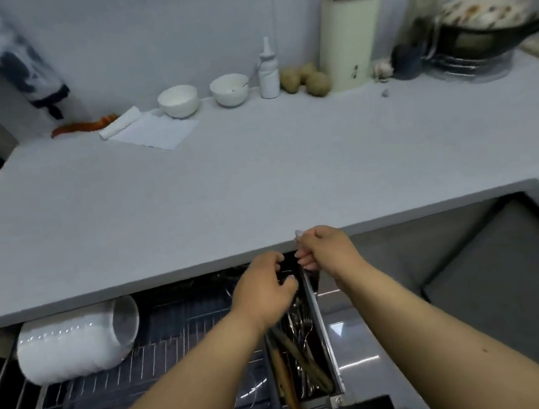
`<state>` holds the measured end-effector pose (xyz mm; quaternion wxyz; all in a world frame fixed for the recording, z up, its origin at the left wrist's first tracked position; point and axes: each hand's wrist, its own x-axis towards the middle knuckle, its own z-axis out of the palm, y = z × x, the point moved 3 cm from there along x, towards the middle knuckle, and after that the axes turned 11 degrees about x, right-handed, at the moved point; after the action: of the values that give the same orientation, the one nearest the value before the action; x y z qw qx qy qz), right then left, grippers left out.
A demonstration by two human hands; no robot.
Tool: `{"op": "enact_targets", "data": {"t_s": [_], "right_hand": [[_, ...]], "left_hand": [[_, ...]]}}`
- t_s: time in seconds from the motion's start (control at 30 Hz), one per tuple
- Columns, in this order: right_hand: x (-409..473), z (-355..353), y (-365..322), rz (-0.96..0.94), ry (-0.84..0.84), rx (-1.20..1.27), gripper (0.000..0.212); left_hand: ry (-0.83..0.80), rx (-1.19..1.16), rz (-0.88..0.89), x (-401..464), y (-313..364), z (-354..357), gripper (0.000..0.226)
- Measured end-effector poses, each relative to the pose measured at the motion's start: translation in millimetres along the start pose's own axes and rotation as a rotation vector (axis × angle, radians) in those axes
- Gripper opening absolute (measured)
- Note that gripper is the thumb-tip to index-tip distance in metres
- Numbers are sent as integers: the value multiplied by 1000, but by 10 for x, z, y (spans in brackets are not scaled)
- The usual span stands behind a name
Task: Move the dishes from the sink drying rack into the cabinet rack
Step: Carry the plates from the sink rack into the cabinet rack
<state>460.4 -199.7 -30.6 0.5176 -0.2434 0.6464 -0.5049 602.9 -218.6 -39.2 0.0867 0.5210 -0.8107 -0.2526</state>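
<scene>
Bench (258, 178): it filled most of the view, pale and mostly bare in the middle; no sink drying rack was visible on it, so I cannot tell how many dishes were left to bring.
Cabinet rack (165, 363): a pull-out wire rack under the front edge of the bench stood open, and much of its wire floor was empty.
Stack of white dishes (74, 343): it lay on its side at the left end of the cabinet rack, so I judge that this part of the task was already done.
Cutlery compartment (305, 353): a narrow box at the right side of the cabinet rack held metal cutlery and some utensils with wooden handles, lying lengthwise.
Dish stand at the far right (467, 61): a wire stand at the back of the bench carried a dark pot and a patterned lid; whether these belonged to the task I cannot tell.
Two white bowls (203, 95): they stood near the wall, well apart from the cabinet rack; it is not clear if they were to be moved.
Left hand (265, 289): it was over the far end of the cutlery compartment with curled fingers, as if placing or arranging something; what it grasped, if anything, was hidden.
Right hand (326, 248): it was clenched just beside the left hand, at the bench edge, pinching a small pale object which I could not identify.
Progress: probably the middle or later part, with cutlery being put in place.
</scene>
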Motion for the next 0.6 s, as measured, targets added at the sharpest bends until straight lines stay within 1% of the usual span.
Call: {"op": "enact_targets", "data": {"t_s": [0.17, 0.3, 0.47, 0.6], "right_hand": [[-82, -1164, -186, -69, 205, 73, 24], [-165, -2183, -234, -115, 406, 165, 22], [-536, -3508, -178, -156, 672, 176, 20], [-955, -4511, -21, -172, 923, 127, 20]], "left_hand": [[-68, 38, 178, 257, 879, 333, 44], [-123, 56, 289, 430, 1550, 651, 41], [-197, 46, 440, 572, 2420, 1147, 40], [-273, 19, 558, 564, 3123, 1549, 46]]}}
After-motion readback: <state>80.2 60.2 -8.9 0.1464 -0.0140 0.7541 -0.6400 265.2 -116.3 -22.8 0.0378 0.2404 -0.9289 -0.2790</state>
